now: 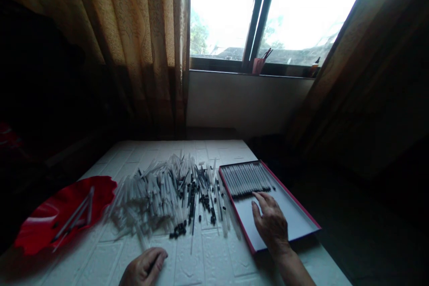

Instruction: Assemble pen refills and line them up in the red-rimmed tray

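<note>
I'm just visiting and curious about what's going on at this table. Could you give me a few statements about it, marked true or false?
1. A row of clear pens lies in the shallow red-edged box. True.
2. The right hand is over by the window. False: it is at the box, fingers near the black ends of the row.
3. A loose heap of clear and black pen parts lies between the box and the red dish. True.
4. The red dish is empty. False: a few pen parts lie in it.
5. The left hand is inside the red dish. False: it is loosely curled on the near side of the heap, outside the dish.
6. A cup with thin sticks stands at the window. True.
</note>
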{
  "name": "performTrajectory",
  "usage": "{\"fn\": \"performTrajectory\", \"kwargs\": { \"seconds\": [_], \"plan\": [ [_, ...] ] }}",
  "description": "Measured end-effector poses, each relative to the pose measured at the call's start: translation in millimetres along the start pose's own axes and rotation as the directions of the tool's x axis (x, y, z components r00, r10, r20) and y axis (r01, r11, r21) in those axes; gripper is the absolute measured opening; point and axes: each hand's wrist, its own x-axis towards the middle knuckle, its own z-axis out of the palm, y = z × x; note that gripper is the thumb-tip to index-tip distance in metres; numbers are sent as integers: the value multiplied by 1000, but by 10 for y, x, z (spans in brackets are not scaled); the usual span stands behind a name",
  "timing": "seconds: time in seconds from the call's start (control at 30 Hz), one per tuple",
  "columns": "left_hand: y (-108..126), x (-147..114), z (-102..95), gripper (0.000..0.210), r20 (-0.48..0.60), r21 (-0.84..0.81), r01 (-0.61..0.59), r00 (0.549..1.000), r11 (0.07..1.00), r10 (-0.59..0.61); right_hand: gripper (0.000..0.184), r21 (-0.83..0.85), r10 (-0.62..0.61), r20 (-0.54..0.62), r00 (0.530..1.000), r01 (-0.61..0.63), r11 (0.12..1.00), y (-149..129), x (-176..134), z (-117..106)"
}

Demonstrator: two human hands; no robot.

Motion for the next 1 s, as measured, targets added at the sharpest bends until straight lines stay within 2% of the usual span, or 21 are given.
{"fn": "performTrajectory", "kwargs": {
  "seconds": [0.2, 0.33, 0.5, 0.6, 1.0],
  "plan": [
    [115, 30, -52, 42, -14, 59, -28, 999, 998, 29, 32, 9, 14, -7, 1000, -14, 1000, -32, -26, -67],
    [79, 30, -44, 41, 12, 78, -47, 999, 996, 46, 30, 2, 11, -25, 1000, -11, 1000, 0, -117, -94],
    [47, 45, -16, 46, -39, 109, -134, 990, 985, 139, 27, -26, -66, -104, 992, 63, 998, 47, -239, -123],
    [79, 60, -21, 45, -40, 120, -164, 985, 979, 170, 27, -39, -58, -119, 991, 54, 998, 43, -278, -148],
    [127, 74, -46, 43, -52, 153, -212, 974, 965, 222, 27, -33, -53, -151, 987, 49, 998, -17, -238, -204]
  ]
}}
